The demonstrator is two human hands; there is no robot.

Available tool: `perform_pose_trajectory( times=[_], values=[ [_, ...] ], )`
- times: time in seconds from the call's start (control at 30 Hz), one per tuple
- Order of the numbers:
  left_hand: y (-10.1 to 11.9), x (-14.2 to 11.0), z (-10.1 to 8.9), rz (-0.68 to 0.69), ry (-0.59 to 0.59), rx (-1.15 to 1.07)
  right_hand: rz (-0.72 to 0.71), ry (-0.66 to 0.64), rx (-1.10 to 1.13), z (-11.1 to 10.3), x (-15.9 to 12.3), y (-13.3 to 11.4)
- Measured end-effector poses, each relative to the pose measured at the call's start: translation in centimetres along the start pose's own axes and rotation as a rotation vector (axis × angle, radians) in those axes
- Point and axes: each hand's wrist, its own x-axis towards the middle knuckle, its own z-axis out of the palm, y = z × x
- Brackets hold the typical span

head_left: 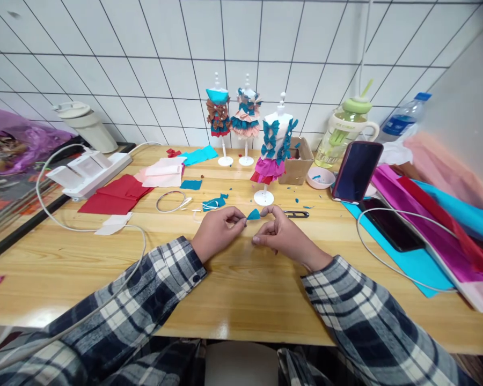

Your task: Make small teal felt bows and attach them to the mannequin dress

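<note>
A small teal piece of crepe-like material [253, 214], gathered to a point at one end, is pinched between the thumb and fingers of my left hand [220, 230]. Just to its right is my right hand [282, 236], thumb and index finger apart with nothing visible between them. Behind my hands stands a small white dress form [279, 134] with teal bows and a magenta and red ruffled skirt. Black thread snips [297, 214] lie beyond my right hand. Teal scraps [214, 203] with a white cord across them lie past my left hand.
Two more dressed forms [217, 115] stand at the back near a cardboard box [295, 166] and a pink bowl [320, 178]. A propped phone [356, 171] and coloured sheets [410, 262] are at right. Red cloth [115, 195], a power strip [92, 177] and a cable [143, 252] occupy the left.
</note>
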Motion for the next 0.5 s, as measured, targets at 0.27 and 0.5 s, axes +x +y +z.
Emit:
perform_pose_trajectory(
  times=[0.27,0.5],
  values=[
    [0.49,-0.78,0.28,0.289,0.021,0.372,0.036,0.189,-0.231,0.95,-0.66,-0.52],
    [0.72,-0.84,-0.07,0.440,-0.114,0.418,0.002,0.202,-0.459,0.85,-1.02,-0.87]
  ],
)
